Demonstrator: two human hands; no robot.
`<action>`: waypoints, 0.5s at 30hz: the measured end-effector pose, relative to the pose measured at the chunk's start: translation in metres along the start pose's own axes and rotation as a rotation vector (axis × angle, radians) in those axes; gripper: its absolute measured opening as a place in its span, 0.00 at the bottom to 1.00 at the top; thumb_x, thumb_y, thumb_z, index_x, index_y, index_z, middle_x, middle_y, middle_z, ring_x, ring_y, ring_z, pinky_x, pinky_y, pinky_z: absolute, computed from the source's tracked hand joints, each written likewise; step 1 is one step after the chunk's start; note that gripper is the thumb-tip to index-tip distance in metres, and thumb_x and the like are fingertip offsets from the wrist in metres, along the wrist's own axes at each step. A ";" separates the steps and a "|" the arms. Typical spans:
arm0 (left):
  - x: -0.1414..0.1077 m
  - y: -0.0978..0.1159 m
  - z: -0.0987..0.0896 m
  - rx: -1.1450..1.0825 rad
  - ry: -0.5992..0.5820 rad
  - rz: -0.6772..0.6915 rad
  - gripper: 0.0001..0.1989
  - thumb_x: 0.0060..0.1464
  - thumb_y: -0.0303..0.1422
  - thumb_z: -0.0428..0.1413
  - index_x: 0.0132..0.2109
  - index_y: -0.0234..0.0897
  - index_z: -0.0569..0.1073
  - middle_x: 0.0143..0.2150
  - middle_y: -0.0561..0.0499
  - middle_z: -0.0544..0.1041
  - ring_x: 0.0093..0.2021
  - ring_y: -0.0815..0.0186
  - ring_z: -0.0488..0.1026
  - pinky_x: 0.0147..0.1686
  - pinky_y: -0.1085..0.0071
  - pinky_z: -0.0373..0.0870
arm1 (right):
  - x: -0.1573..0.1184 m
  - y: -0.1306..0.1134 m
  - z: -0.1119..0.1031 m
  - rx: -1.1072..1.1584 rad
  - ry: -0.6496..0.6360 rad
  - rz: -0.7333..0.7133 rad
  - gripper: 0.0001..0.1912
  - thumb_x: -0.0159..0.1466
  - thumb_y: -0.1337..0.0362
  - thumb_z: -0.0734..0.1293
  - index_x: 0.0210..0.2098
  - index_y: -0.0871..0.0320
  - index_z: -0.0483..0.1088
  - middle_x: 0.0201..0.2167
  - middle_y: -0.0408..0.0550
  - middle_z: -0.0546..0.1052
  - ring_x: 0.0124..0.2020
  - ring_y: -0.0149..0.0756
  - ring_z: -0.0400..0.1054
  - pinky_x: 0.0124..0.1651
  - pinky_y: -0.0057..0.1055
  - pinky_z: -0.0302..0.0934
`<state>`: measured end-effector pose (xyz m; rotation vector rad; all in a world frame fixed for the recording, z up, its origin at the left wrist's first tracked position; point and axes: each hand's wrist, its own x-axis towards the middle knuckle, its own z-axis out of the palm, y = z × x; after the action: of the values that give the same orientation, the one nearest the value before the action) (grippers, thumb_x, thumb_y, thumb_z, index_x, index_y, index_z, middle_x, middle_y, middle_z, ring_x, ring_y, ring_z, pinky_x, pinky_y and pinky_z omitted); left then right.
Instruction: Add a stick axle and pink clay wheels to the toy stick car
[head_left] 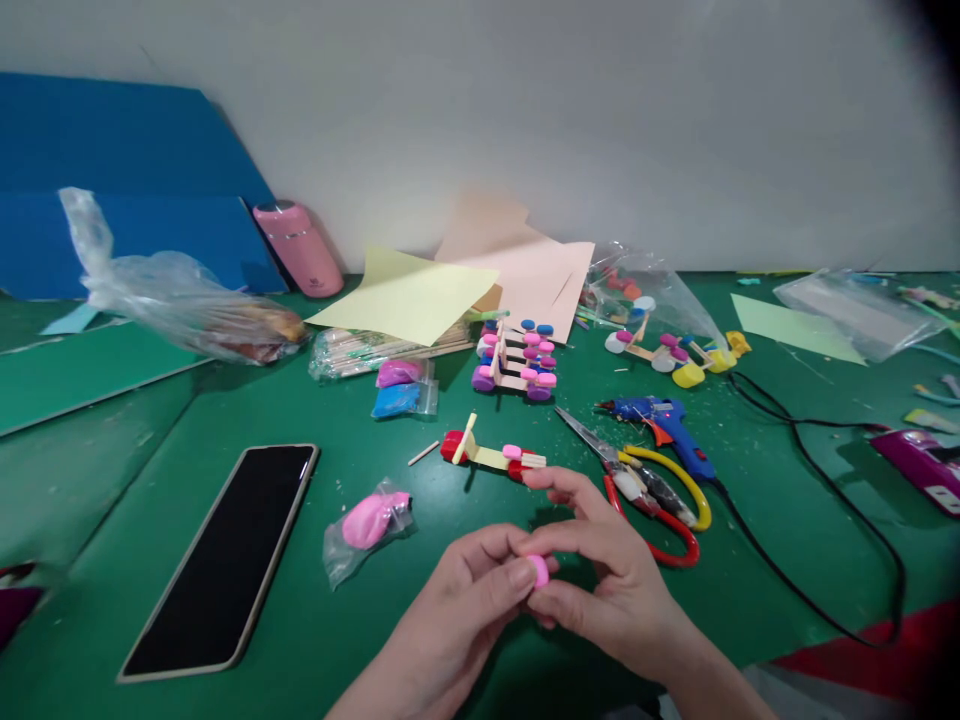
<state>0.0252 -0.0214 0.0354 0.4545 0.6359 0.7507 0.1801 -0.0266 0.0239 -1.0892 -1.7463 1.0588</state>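
A small pink clay piece is pinched between the fingertips of both hands, low in the middle of the head view. My left hand has its thumb and fingers closed against the piece's left side. My right hand holds it from the right with thumb and index finger, other fingers raised. Just beyond the hands lies a little stick model with red wheels and a pink pad on top. An opened bag of pink clay is left of my hands.
A phone lies at the left. Scissors and a blue glue gun with a black cord are at the right. Behind stand several finished-looking models, bagged clay, paper sheets and a pink bottle.
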 end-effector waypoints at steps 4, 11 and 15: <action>0.001 -0.002 -0.001 0.007 0.057 0.005 0.05 0.46 0.29 0.59 0.26 0.31 0.72 0.22 0.54 0.70 0.24 0.74 0.63 0.27 0.78 0.60 | 0.000 0.000 0.001 -0.008 0.019 -0.020 0.16 0.53 0.61 0.69 0.42 0.49 0.69 0.55 0.44 0.58 0.56 0.40 0.53 0.56 0.34 0.48; -0.001 -0.002 -0.004 0.012 0.009 0.004 0.05 0.45 0.31 0.59 0.28 0.32 0.73 0.22 0.53 0.70 0.24 0.73 0.64 0.28 0.77 0.61 | 0.002 0.000 0.000 -0.041 -0.012 -0.040 0.11 0.55 0.63 0.68 0.39 0.50 0.71 0.54 0.45 0.59 0.56 0.39 0.53 0.56 0.33 0.49; -0.002 0.001 -0.008 -0.014 0.013 0.038 0.10 0.51 0.36 0.54 0.35 0.33 0.74 0.29 0.51 0.71 0.29 0.70 0.67 0.32 0.73 0.64 | 0.003 -0.020 -0.006 0.073 -0.024 -0.053 0.12 0.55 0.59 0.67 0.39 0.52 0.71 0.48 0.47 0.66 0.50 0.37 0.61 0.51 0.31 0.56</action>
<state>0.0180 -0.0210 0.0314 0.4505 0.6351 0.7937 0.1795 -0.0275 0.0446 -0.9840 -1.7324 1.0983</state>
